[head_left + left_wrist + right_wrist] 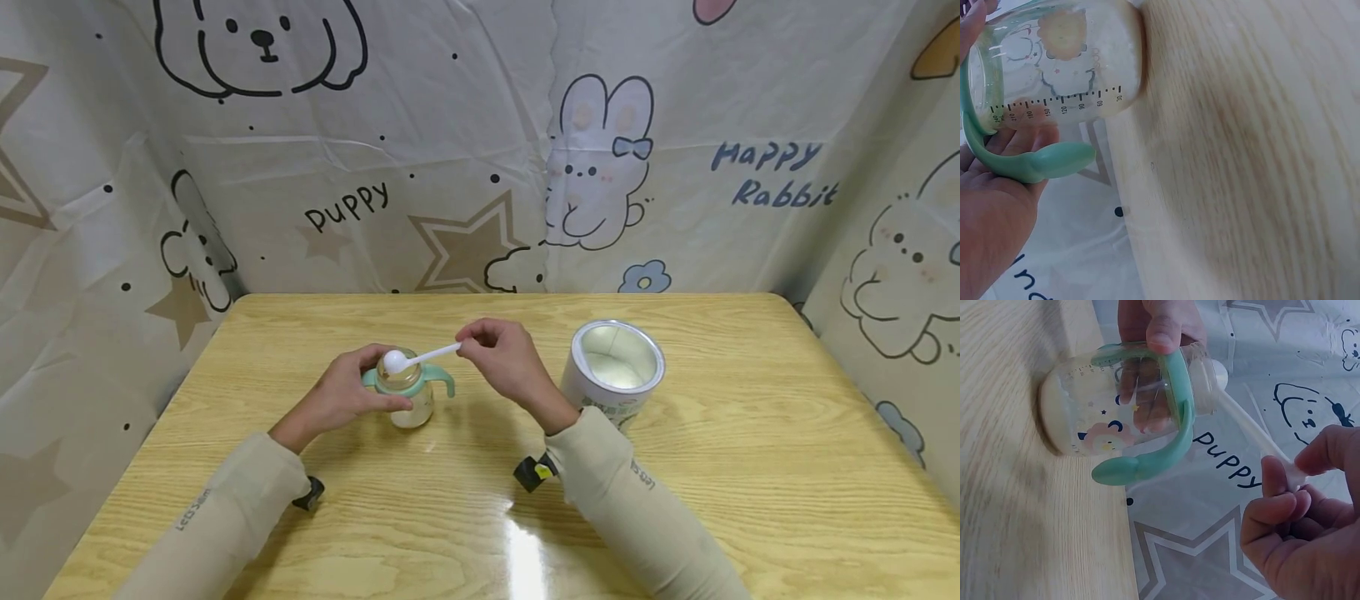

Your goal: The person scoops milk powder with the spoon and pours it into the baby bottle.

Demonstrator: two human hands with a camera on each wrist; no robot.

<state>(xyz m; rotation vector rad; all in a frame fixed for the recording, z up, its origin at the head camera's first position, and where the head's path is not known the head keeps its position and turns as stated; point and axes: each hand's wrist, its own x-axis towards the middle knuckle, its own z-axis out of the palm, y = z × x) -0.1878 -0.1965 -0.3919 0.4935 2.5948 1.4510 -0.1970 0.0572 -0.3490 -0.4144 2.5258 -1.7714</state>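
A clear baby bottle with a mint-green two-handled collar stands upright on the table, its lid off. My left hand grips it near the neck, thumb in front and fingers behind. Cartoon prints, a measuring scale and pale contents low in the bottle show in the left wrist view. Between the thumb and fingers of my right hand is the handle end of a white scoop. The scoop's round bowl lies over the bottle's mouth, close at the rim.
An open milk powder can stands right of my right hand, pale powder inside. The wooden table reaches back to a printed cloth backdrop, with more cloth at both sides. Dark wrist-camera mounts hang at the sleeves.
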